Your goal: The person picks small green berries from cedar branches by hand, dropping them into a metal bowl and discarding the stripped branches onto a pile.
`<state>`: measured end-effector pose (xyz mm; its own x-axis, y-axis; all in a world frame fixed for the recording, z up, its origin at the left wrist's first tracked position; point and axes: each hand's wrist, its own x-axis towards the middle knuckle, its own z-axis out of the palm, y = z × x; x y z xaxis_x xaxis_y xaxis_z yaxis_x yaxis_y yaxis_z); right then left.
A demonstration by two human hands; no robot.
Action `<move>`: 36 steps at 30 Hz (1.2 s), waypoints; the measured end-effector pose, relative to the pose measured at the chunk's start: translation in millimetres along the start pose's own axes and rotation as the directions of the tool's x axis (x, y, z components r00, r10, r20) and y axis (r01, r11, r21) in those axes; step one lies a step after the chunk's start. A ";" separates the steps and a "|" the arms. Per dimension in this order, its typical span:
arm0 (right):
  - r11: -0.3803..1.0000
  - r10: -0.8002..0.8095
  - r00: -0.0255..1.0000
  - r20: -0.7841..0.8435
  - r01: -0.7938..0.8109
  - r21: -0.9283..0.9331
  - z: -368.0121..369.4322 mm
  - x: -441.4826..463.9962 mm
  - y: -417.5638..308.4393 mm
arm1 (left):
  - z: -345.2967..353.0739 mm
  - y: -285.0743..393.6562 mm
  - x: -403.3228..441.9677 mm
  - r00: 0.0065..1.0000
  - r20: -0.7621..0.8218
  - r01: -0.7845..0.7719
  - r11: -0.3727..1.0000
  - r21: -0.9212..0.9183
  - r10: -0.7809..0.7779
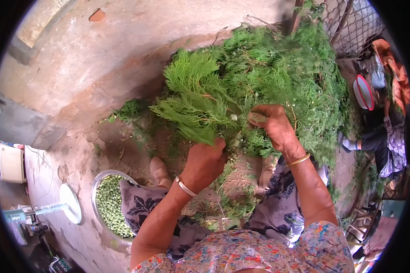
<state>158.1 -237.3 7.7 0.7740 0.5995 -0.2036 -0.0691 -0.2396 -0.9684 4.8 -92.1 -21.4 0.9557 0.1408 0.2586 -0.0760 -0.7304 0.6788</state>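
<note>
My left hand (pixel 204 164) is closed around the lower end of a leafy evergreen branch (pixel 191 109), whose flat, feathery green sprays fan out up and to the left. Close by on the right, my right hand (pixel 273 125) has thumb and fingers pinched together beside the branch. Something small and green shows at those fingertips, too small to name. Behind both hands rises a big heap of cut evergreen branches (pixel 300 82). Left of my knee stands a round metal basin (pixel 94 200) holding many small pale-green pieces (pixel 110 202).
A plastered wall (pixel 136 36) runs behind the heap. A pedestal fan (pixel 70 203) is at the left. On the right, another person's leg (pixel 373 144) and a red-rimmed white basin (pixel 363 92) are near the heap. Loose greenery litters the ground.
</note>
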 end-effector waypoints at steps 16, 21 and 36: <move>0.630 -0.613 0.774 0.159 0.600 -0.494 6.0 14.3 88.8 | -29.9 21.5 17.5 0.911 -0.411 -0.014 0.995 -0.094 -0.026; 0.864 -0.441 0.832 0.337 0.495 -0.092 16.5 1.5 53.0 | -12.5 0.3 19.9 0.931 -0.360 -0.067 0.998 -0.009 0.059; 0.672 -0.550 0.742 0.384 0.666 -0.323 19.4 -7.3 26.4 | -5.3 -17.7 12.8 0.993 -0.082 -0.082 0.996 0.023 0.084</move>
<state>138.4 -233.1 -19.2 0.3707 0.8695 0.3265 0.6725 -0.0088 -0.7400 16.8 -73.8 -26.5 0.9195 0.1331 0.3698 -0.1480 -0.7544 0.6395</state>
